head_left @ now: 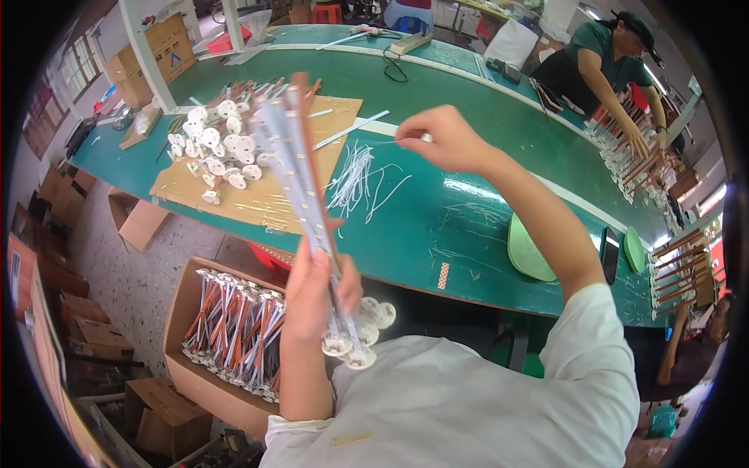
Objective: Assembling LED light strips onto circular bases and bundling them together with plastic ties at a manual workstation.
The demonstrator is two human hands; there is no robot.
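My left hand (pixel 316 285) is wrapped round a bundle of LED strips (pixel 300 175), white and brown, raised upright in front of me. Its upper end is blurred. White round discs (pixel 359 357) sit at the bundle's lower end, below my fist. Farther right, over the green table, the fingers of my right hand (pixel 449 140) pinch a thin white tie that stretches a little to the left. Under it and to the left lies a loose pile of white ties (pixel 355 181). A heap of strips with white round ends (pixel 222 144) rests on a cardboard sheet (pixel 257 204).
An open cardboard box (pixel 183 343) packed with similar bundles stands at my lower left. Green trays (pixel 530 253) and a dark phone (pixel 609 253) lie on the table's right. A co-worker (pixel 605 70) handles similar parts at the far right. White posts (pixel 144 54) rise at the far left.
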